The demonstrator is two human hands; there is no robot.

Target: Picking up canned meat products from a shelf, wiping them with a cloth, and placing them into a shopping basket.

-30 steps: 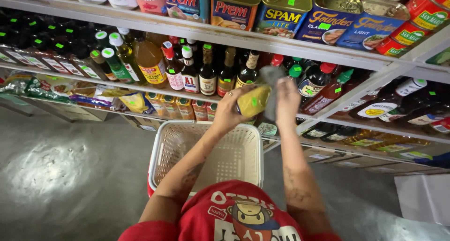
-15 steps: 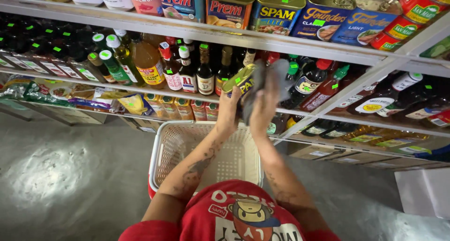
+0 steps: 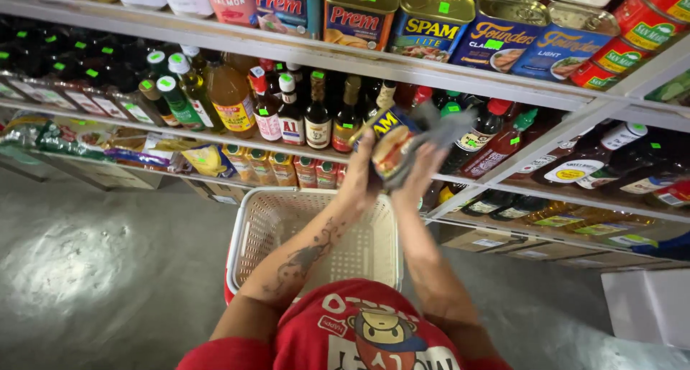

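Blue-and-yellow meat tin (image 3: 392,143) is up at shelf height, clamped between left hand (image 3: 361,170) at 9 o'clock and right hand (image 3: 424,167) at 3, with a grey cloth (image 3: 442,129). Not yet shelved or dropped; white basket (image 3: 248,230) at 6 o'clock looks empty. Sauce bottles (image 3: 287,111) behind.

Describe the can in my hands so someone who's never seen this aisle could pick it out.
Start at the white basket hanging below the shelves. Just above its far rim, the left hand and right hand hold one blue and yellow can. Unlike the cans standing in the top row, it is tilted and off the shelf, in front of the sauce bottles.
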